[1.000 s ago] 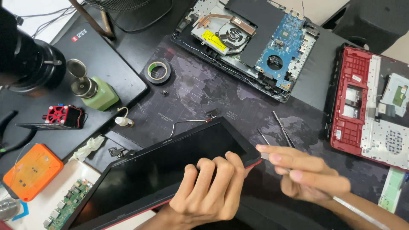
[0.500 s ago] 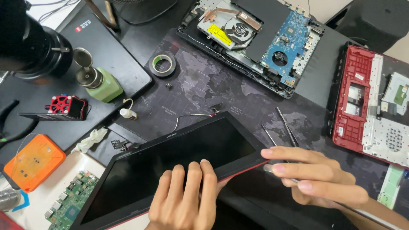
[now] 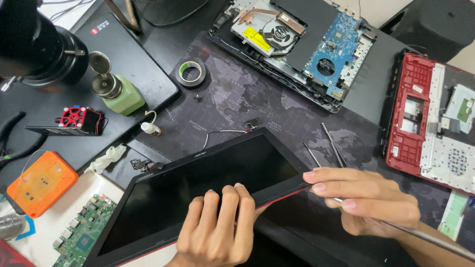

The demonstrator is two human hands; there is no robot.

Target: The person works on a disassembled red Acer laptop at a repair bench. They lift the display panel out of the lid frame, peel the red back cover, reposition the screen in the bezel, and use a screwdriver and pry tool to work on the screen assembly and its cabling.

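My left hand (image 3: pixel 217 227) grip clamping laptop screen panel (image 3: pixel 198 190) edge, right hand (image 3: pixel 368 200) grip pinching panel's corner, tweezers (image 3: pixel 329 151) on table (image 3: pixel 247 101) beside.

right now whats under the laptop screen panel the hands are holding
The laptop screen panel lies over the dark desk mat, its near-left end over a white surface. Left hand grips its near edge, right hand its corner. Anything directly beneath is hidden.

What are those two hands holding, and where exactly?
Left hand grips the laptop screen panel by its near edge; right hand pinches its right corner.
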